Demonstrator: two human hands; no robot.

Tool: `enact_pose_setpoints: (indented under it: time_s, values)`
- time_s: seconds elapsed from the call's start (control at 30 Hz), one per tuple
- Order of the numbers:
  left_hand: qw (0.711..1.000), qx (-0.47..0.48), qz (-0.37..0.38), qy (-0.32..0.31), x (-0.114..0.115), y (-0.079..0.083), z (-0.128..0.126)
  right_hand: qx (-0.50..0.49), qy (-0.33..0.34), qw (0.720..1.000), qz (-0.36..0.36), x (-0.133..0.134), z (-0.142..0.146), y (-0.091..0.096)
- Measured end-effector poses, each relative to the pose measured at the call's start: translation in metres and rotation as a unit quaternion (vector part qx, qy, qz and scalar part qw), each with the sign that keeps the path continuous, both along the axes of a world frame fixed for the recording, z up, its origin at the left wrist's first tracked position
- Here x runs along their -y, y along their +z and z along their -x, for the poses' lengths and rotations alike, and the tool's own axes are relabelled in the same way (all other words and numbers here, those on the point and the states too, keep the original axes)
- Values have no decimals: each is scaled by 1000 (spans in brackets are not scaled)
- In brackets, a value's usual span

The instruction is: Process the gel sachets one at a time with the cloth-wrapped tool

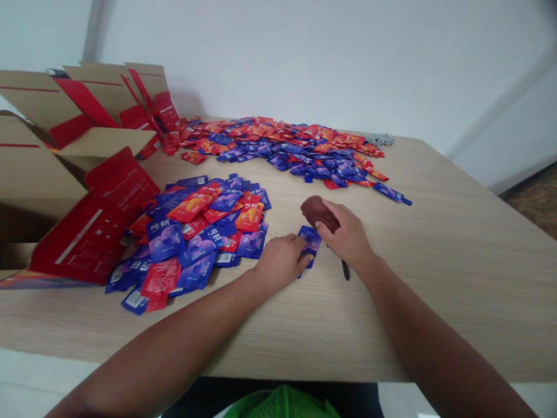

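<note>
While the left hand (281, 261), loosely bent, presses a blue pouch (310, 239) at its two o'clock, the right hand (346, 232) curls around a brown lump (317, 213).

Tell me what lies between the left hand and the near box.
In the head view, a pile of mixed blue, red and orange packets separates the left hand and near box.

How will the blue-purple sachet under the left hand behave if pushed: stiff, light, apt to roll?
The sachet probably slides rather than rolls, since it lies flat on the tabletop. Likely light, as it looks thin beside the left hand. Perhaps semi-stiff: similar ones in the near pile overlap without much visible sagging.
</note>
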State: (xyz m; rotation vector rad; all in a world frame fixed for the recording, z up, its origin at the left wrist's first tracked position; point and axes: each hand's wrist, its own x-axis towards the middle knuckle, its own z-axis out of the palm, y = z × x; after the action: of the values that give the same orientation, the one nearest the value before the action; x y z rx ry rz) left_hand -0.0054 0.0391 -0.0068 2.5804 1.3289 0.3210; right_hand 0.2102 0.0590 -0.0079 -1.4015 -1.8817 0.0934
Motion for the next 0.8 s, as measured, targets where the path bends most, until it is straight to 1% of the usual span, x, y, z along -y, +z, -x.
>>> enact_pose_setpoints:
  time_s: [0.03, 0.1, 0.17, 0.27, 0.4, 0.8]
  values:
    - [1000, 2, 6, -5, 0, -1, 0, -1, 36, 999, 7, 2, 3, 1]
    - [1000, 6, 15, -13, -1, -1, 0, 17, 100, 994, 44, 5, 7, -1]
    - [1000, 11, 15, -16, -2, -2, 1, 43, 122, 988, 87, 4, 11, -7]
    - [1000, 18, 11, -18, -3, -1, 1, 52, 113, 985, 116, 1, 12, -15]
    - [999, 20, 21, -20, -3, 1, 2, 52, 109, 986, 114, -4, 9, -19]
    - [1000, 3, 14, -12, -1, 1, 1, 66, -22, 994, 88, -22, -14, -31]
